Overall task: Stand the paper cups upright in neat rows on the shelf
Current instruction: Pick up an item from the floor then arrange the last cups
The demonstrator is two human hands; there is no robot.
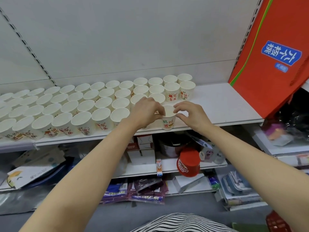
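Two hands, left point(147, 108) and right point(189, 113), each grip pinching one upright cup point(168, 120) (rows beside).

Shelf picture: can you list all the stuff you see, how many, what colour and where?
Paper cups: dozens, too many to count exactly, white with red and green print, upright in four rows along the shelf.
Cup being placed: one, same print, at the shelf's front edge on the right end of the rows.
Shelf: one, white, its right part bare.
Gift bag: one, red-orange with a blue label, leaning at the shelf's right end.
Red tub: one, on the lower shelf, upside down.
Boxes and packets: several, mixed colours, on the lower shelves.
Left hand: touches the cup's left rim.
Right hand: pinches the cup's right rim.
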